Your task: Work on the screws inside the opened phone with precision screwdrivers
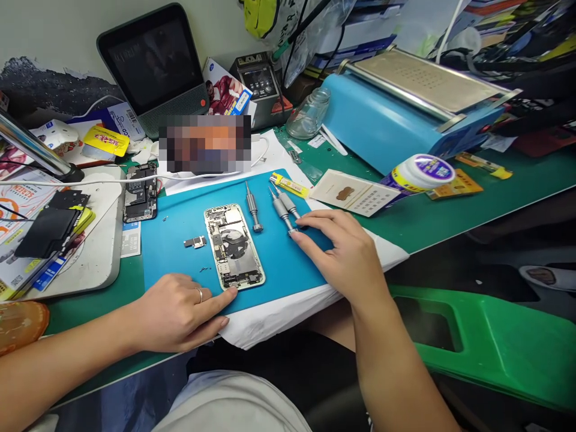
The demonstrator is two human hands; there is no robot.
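Observation:
An opened phone (pixel 242 264) lies on the blue mat (pixel 173 264), its inner boards and a dark round patch exposed. My left hand (pixel 180 312) rests at the mat's front edge, index finger stretched onto the phone's bottom rim and the other fingers partly curled; it holds nothing. Two grey screwdrivers (pixel 282 210) lie side by side right of the phone. My right hand (pixel 344 246) has its thumb and index finger closed at the near end of one of them. A third screwdriver (pixel 253 210) lies just right of the phone. Left of it are a small board part (pixel 195 242) and tiny screws (pixel 206 269).
Behind the mat are a pixelated patch (pixel 204 144) and a smart display (pixel 150 66). A blue machine (pixel 382 120) stands back right, near a white tub (pixel 420 172) and a card (pixel 353 193). Another phone's inner part (pixel 141 195) lies at the mat's left edge.

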